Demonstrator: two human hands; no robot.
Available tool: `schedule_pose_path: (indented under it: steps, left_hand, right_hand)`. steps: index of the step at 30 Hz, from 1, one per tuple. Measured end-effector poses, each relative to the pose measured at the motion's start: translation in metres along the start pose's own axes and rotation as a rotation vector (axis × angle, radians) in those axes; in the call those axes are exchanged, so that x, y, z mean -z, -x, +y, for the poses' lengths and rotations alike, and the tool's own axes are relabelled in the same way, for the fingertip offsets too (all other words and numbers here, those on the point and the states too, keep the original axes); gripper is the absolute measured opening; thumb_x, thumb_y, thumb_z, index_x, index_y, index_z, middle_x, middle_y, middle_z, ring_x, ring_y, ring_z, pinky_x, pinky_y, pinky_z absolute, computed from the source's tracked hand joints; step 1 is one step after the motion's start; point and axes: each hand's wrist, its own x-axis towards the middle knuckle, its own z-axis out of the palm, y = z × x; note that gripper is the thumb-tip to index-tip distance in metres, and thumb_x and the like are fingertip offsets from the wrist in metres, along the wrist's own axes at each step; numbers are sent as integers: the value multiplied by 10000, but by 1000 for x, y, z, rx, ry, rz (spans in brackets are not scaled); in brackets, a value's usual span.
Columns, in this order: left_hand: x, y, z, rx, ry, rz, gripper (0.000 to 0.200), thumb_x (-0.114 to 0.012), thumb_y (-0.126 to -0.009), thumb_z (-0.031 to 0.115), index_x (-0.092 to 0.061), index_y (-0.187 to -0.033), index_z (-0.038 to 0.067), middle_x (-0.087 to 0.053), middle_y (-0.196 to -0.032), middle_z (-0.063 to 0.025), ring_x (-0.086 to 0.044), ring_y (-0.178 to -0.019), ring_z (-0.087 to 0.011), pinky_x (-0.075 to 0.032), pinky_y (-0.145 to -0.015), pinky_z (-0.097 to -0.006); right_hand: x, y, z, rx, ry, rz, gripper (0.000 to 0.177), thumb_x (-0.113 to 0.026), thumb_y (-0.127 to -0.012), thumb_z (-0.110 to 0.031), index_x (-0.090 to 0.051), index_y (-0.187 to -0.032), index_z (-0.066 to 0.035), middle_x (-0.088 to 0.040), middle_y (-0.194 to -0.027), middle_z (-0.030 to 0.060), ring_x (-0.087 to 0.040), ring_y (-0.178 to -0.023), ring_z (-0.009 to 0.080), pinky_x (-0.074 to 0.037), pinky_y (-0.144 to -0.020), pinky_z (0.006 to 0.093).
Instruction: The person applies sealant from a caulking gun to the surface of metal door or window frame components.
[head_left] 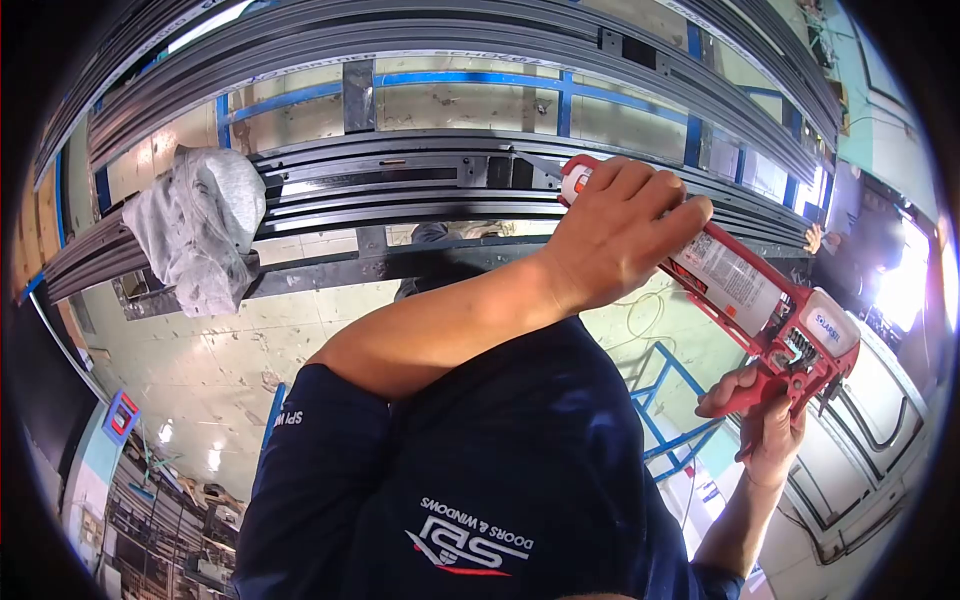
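Note:
A red caulking gun (790, 330) with a white sealant cartridge (735, 285) slants across the right side. My left hand (630, 225) is wrapped around its front end. At the rear, my right hand (765, 415) grips the red handle and trigger. The pale nozzle (540, 163) points left, with its tip at a dark cut-out in a black metal profile (360, 180); whether it touches cannot be made out. A grey cloth (195, 225) is draped over the profile's left part.
More long profiles (450, 40) lie on the blue frame (460, 78) beyond. A dark support beam (340, 272) runs along the near side. A blue stand (670, 400) is at lower right. Another person (865, 245) is at far right, a hand near the profile's end.

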Motion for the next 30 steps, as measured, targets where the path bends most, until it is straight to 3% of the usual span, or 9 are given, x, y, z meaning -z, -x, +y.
schedule_pose_path:
  steps: [10, 12, 13, 25, 27, 30]
  left_hand:
    - [0, 2, -13, 38, 2, 8, 614, -785, -573, 22, -559, -1132, 138, -567, -1002, -40, -565, -973, -269, -427, -824, -397]
    - [2, 2, -12, 66, 23, -36, 475, -709, -693, 40, -570, -1140, 116, -580, -1010, -58, -551, -971, -269, -407, -873, -409]
    - [2, 2, -13, 68, 24, -37, 475, -709, -693, 40, -570, -1140, 116, -580, -1010, -58, -551, -971, -269, -407, -873, -409]
    - [6, 0, -14, 105, 28, -1, 537, -770, -635, 47, -560, -1121, 137, -544, -982, -41, -542, -959, -252, -401, -851, -402]
    - [6, 1, -16, 119, 2, 18, 689, -833, -504, 44, -559, -1129, 143, -565, -1032, -42, -558, -986, -291, -424, -837, -398]
    - [5, 0, -19, 126, -21, 58, 714, -842, -491, 49, -548, -1136, 143, -565, -1032, -44, -558, -977, -289, -419, -832, -400]
  right_hand:
    - [-8, -13, -4, 13, 23, -16, 569, -527, -962, -487, -512, -1147, 51, -645, -866, 179, -683, -769, 304, -561, -748, 431]
    - [-9, -16, -4, 11, 20, -11, 555, -524, -966, -479, -513, -1146, 46, -645, -867, 180, -683, -769, 302, -562, -745, 429]
    - [-10, -17, -5, 21, 21, -20, 543, -522, -969, -471, -514, -1143, 43, -646, -870, 180, -683, -768, 301, -564, -741, 423]
    - [-11, -24, -19, 32, 121, -36, 534, -512, -974, -474, -519, -1138, 33, -649, -883, 178, -677, -773, 279, -560, -739, 395]
    - [-12, -28, -26, 33, 140, -48, 537, -515, -972, -477, -520, -1137, 34, -649, -883, 175, -676, -773, 273, -557, -739, 387]
    - [-12, -34, -37, 30, 195, -82, 540, -517, -972, -478, -522, -1134, 38, -648, -879, 171, -673, -776, 266, -550, -741, 376]
